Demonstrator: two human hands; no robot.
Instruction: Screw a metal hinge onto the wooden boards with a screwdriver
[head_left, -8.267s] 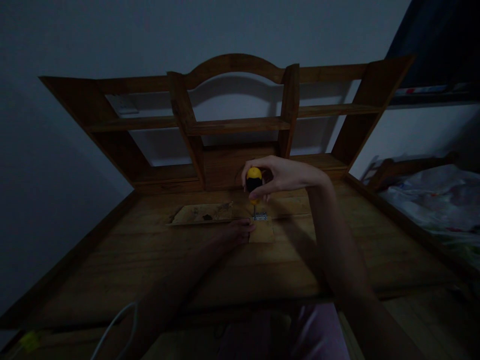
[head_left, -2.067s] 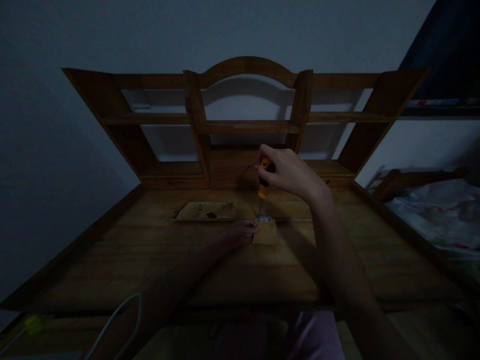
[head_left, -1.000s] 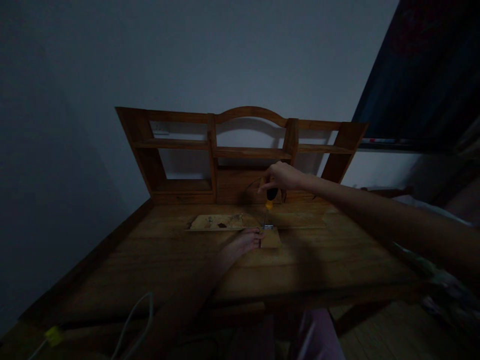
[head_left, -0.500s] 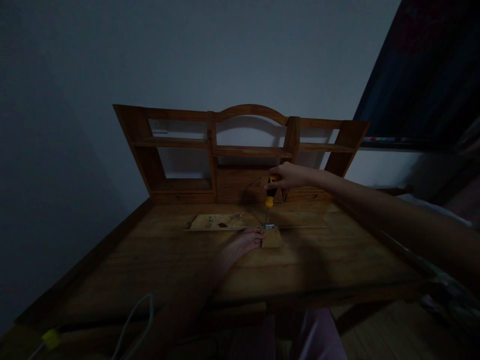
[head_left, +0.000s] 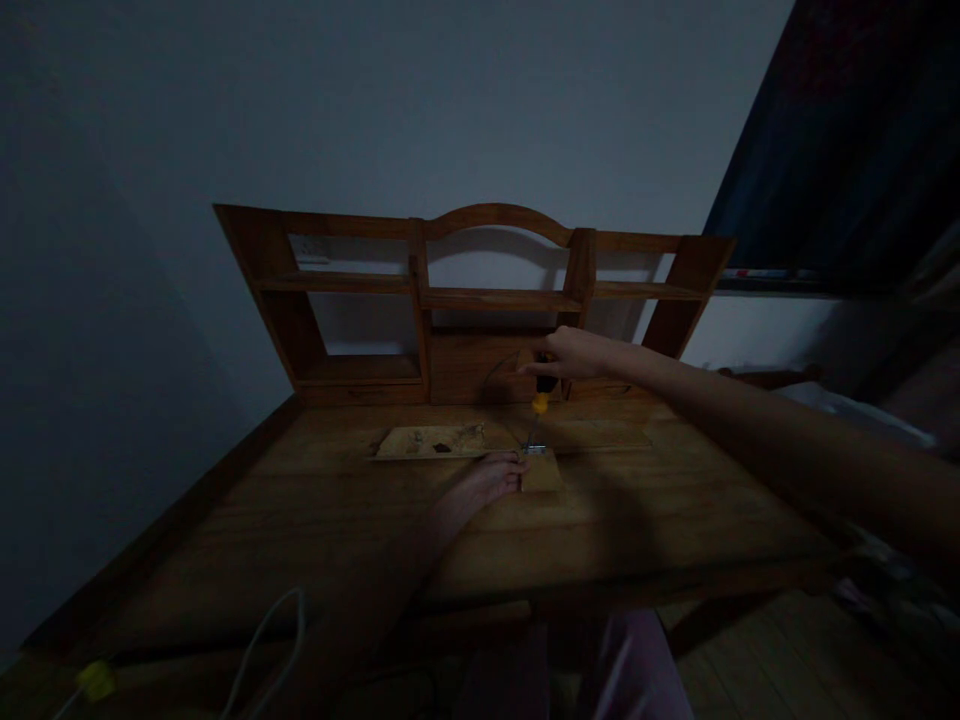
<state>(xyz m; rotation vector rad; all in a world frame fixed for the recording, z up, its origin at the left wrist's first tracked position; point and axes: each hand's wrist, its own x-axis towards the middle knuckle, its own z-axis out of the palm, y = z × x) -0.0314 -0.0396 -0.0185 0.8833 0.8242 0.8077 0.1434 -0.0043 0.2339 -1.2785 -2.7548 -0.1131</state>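
Observation:
My right hand (head_left: pixel 571 352) is wrapped round the handle of a yellow and black screwdriver (head_left: pixel 541 402). The screwdriver stands nearly upright, its shaft running down to a small metal hinge (head_left: pixel 534 449). That hinge lies along the far edge of a small square wooden block (head_left: pixel 541 472). At the block's left side, my left hand (head_left: pixel 501 476) grips its edge with the fingers together. Any screw under the tip is too small and dark to make out. A longer wooden board (head_left: pixel 431 440) with dark marks and a rough edge lies just left of the hinge.
All of this rests on a wooden desk (head_left: pixel 315 530). Behind it a wooden shelf unit (head_left: pixel 495 299) stands against the wall. A pale cable (head_left: pixel 259 635) loops at the near left, near a yellow object (head_left: pixel 97 680). A dark curtain (head_left: pixel 825 150) hangs at the right.
The view has tipped upward and drawn back since the older frames. My right forearm has swung out to the right, elbow raised, the screwdriver staying at the hinge. My left hand keeps its place.

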